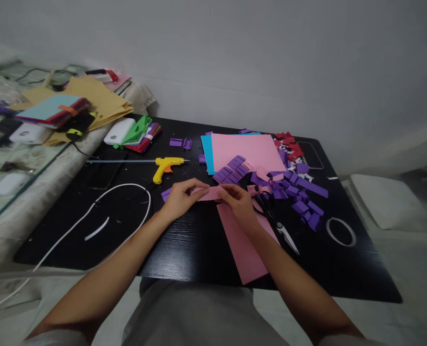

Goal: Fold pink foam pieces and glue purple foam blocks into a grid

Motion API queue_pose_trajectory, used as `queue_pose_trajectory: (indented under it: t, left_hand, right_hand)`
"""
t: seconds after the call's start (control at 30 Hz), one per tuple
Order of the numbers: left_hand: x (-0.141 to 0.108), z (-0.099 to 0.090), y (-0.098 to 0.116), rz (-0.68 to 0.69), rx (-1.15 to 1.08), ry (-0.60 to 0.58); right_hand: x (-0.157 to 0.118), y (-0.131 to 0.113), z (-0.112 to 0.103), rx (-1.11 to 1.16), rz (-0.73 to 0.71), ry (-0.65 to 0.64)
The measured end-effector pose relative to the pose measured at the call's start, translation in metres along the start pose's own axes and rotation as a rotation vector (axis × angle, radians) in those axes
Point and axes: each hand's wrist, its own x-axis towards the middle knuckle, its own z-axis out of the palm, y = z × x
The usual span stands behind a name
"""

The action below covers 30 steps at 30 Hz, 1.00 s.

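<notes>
Between my two hands, above the middle of the black table, is a small pink paper strip (212,193). My left hand (183,197) pinches its left end, and my right hand (237,201) pinches its right end. Beneath my right forearm lies a larger pink sheet (242,245). Black-handled scissors (278,225) rest just right of my right hand, blades partly apart. Purple folded paper pieces (232,170) sit right behind my hands, partly on a pink sheet (245,148) with a blue sheet (208,154) under it.
A yellow glue gun (164,168) lies left of centre, near a white cable (91,207). Purple pieces (301,207) and red pieces (288,144) are scattered at the right, beside a tape ring (341,231). Green paper bundles (138,130) sit at the back left.
</notes>
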Motion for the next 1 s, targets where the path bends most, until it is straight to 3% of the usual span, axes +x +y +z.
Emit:
queue_pose_trajectory:
  t: [0.43,0.8,1.0]
  left_hand:
    - [-0.001,-0.002,0.009,0.009,0.093,-0.095]
    - [-0.001,-0.003,0.014,0.005,0.147,-0.095]
    - [-0.006,-0.007,0.026,0.007,0.224,-0.202]
  right_hand:
    - [-0.005,-0.001,0.003,-0.151,-0.104,-0.016]
    - [-0.003,-0.009,0.004,0.002,0.035,-0.041]
    - [-0.008,-0.005,0.012,-0.104,0.010,-0.141]
